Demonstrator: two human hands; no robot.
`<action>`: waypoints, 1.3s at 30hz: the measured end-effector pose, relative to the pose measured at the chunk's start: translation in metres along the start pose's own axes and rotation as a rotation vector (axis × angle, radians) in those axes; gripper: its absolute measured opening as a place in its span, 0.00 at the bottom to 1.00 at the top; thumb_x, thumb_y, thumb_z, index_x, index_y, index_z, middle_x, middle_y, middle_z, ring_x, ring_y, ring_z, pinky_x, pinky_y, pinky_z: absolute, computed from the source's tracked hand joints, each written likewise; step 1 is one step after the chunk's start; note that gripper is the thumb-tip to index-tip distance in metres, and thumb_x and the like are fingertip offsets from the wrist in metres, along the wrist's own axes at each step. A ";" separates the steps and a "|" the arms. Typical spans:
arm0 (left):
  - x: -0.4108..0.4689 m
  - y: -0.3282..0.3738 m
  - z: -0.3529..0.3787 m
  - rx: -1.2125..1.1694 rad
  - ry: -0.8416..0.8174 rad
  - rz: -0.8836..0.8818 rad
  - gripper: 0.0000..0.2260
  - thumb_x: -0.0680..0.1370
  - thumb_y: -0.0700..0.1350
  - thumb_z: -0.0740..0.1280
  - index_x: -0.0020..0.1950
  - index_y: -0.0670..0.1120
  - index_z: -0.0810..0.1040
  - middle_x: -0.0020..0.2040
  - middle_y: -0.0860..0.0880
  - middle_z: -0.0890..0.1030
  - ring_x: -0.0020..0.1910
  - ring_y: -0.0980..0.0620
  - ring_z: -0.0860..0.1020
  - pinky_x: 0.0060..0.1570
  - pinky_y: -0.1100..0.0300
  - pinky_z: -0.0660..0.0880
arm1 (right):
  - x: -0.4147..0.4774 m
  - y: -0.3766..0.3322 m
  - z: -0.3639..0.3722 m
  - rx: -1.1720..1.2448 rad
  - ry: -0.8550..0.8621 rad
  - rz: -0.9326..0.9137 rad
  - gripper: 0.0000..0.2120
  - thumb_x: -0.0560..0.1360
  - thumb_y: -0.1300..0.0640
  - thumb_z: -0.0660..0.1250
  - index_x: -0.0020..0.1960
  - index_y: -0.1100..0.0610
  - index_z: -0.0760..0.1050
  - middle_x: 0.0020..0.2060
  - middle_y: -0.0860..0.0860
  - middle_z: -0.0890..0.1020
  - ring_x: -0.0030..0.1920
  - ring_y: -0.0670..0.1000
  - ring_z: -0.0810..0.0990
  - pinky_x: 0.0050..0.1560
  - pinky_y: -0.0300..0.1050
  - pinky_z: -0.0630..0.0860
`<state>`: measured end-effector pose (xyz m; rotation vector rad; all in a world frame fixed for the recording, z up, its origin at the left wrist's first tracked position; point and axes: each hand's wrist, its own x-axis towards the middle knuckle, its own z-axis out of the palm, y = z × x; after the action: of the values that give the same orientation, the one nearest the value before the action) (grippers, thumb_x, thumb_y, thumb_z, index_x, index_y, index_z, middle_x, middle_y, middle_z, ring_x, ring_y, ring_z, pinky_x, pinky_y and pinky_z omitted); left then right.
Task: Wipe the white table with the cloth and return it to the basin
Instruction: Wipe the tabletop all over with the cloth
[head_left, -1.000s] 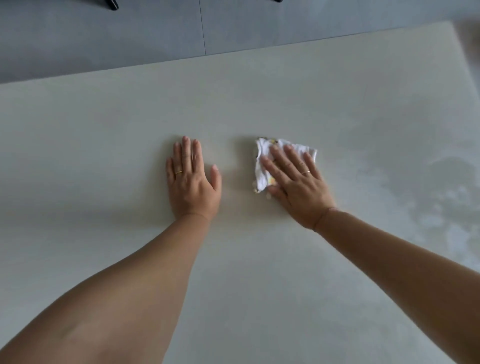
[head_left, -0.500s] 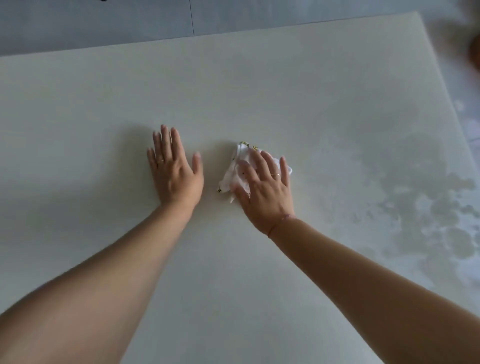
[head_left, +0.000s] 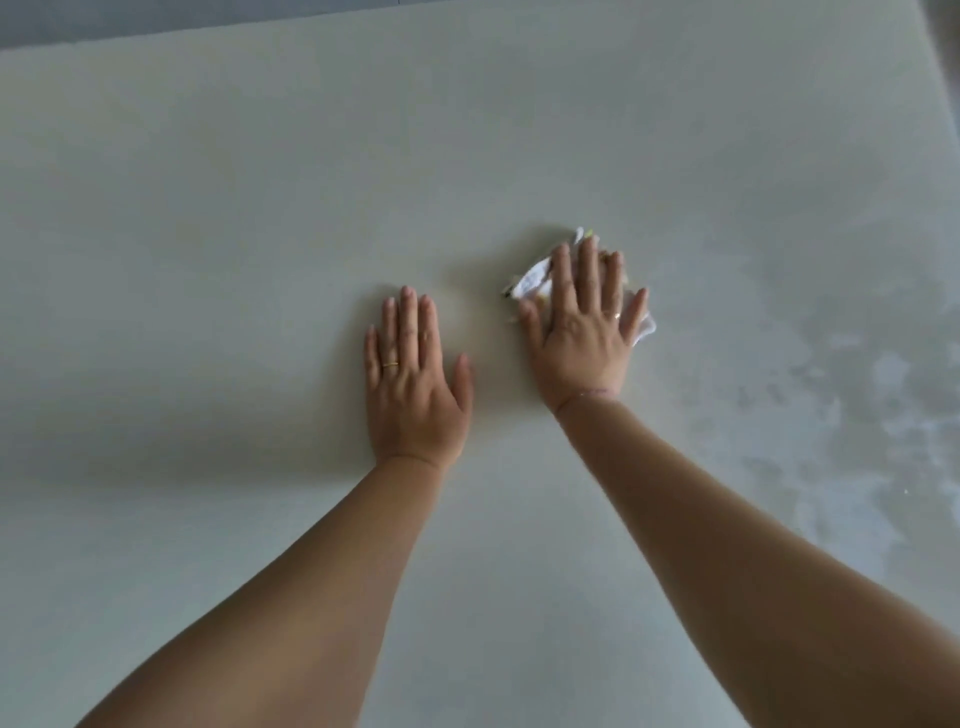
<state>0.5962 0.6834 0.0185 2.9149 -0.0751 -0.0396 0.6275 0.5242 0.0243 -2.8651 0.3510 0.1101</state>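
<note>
One table (head_left: 208, 208); one cloth (head_left: 535, 278); left hand (head_left: 413, 384), right hand (head_left: 582, 338): two; rings (head_left: 390, 364) (head_left: 616, 315): two.

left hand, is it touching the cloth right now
No, the left hand lies flat on the white table, apart from the cloth, which the right hand presses down.

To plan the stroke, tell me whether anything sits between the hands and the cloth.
Nothing visible does. The right hand presses flat on the cloth, which lies on the white table. The left hand rests flat on the table, apart from the cloth. The basin is out of view.
</note>
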 end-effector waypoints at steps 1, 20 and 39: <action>0.000 -0.001 0.001 0.001 0.007 0.004 0.29 0.79 0.53 0.53 0.76 0.40 0.59 0.77 0.42 0.59 0.76 0.43 0.58 0.74 0.47 0.52 | -0.015 -0.009 0.004 -0.010 -0.006 -0.035 0.31 0.78 0.38 0.51 0.77 0.49 0.52 0.78 0.50 0.51 0.77 0.55 0.47 0.73 0.61 0.39; 0.001 0.001 -0.005 0.011 -0.048 -0.014 0.30 0.77 0.54 0.48 0.77 0.42 0.55 0.78 0.44 0.55 0.77 0.45 0.53 0.74 0.49 0.48 | -0.076 0.048 -0.010 -0.128 -0.112 -0.512 0.29 0.78 0.41 0.51 0.76 0.50 0.56 0.76 0.50 0.58 0.76 0.57 0.56 0.73 0.63 0.51; -0.111 0.009 -0.015 0.004 -0.069 0.227 0.29 0.78 0.53 0.55 0.75 0.39 0.60 0.76 0.41 0.60 0.76 0.43 0.57 0.74 0.45 0.49 | -0.121 0.053 -0.008 -0.010 -0.021 0.083 0.30 0.77 0.41 0.47 0.77 0.49 0.52 0.77 0.49 0.52 0.77 0.55 0.47 0.73 0.59 0.40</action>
<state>0.4852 0.6842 0.0376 2.8884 -0.4168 -0.1021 0.4974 0.4996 0.0320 -2.8573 0.4664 0.1569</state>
